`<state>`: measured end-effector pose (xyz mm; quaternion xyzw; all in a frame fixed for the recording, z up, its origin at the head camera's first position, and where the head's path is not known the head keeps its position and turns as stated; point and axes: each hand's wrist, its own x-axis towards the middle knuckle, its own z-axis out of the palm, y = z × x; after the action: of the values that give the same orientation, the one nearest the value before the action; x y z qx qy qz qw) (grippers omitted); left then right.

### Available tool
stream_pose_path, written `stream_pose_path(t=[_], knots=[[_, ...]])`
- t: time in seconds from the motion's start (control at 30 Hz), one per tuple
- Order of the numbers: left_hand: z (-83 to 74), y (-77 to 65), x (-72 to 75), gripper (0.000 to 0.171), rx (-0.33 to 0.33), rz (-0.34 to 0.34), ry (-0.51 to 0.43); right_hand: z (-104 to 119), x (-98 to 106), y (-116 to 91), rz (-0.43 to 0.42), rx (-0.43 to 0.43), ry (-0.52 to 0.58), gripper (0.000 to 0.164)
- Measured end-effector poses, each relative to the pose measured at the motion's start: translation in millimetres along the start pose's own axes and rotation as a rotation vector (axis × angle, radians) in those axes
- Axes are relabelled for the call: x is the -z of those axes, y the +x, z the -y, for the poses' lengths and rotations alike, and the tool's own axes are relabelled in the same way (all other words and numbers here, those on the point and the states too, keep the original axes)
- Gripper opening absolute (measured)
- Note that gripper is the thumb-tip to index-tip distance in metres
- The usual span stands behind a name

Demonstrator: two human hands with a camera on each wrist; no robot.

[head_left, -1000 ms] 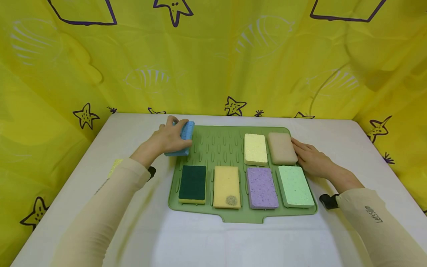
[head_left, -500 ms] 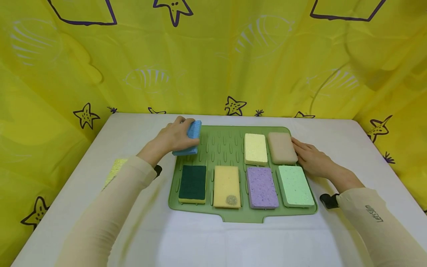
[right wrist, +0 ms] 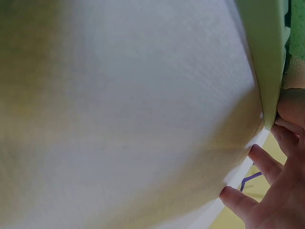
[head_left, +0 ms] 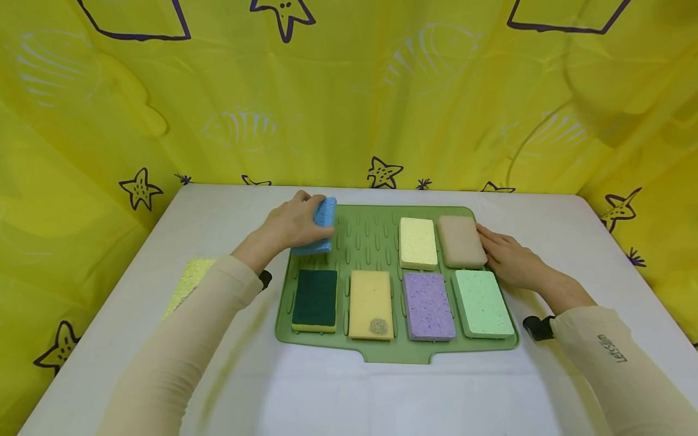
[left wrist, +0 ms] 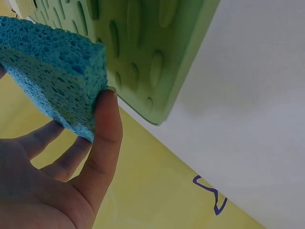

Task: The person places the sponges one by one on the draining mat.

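A blue sponge (head_left: 326, 212) is gripped between thumb and fingers of my left hand (head_left: 289, 224), tilted over the back left corner of a green ridged mat (head_left: 360, 227). The left wrist view shows the porous blue sponge (left wrist: 52, 67) raised off the mat. My right hand (head_left: 515, 260) lies at the mat's right edge with fingers extended, beside a beige sponge (head_left: 462, 242). In the right wrist view that hand (right wrist: 281, 186) has spread fingers on the white cloth by the mat's rim. A pale yellow sponge (head_left: 417, 243) lies left of the beige one.
Along the mat's front lie a dark green scouring sponge (head_left: 315, 300), a tan sponge (head_left: 371, 300), a purple sponge (head_left: 428, 307) and a mint sponge (head_left: 482, 304). A yellow sponge (head_left: 188, 281) on the table is partly behind my left sleeve. A yellow curtain (head_left: 349, 109) surrounds the table.
My left hand has carried the blue sponge rightward, farther over the mat's back left corner. More of the yellow sponge by my sleeve now shows. My right hand stays put.
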<state>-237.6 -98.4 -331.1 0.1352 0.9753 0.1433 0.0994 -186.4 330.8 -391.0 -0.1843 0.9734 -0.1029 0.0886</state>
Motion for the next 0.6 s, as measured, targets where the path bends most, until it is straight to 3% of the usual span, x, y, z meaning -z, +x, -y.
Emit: stream_pose_path(t=[0.6], knots=[[-22.3,6.6,-12.2,0.080,0.001,0.007,-0.006,-1.7,-1.4,0.7,-0.003,0.007,-0.010,0.052]])
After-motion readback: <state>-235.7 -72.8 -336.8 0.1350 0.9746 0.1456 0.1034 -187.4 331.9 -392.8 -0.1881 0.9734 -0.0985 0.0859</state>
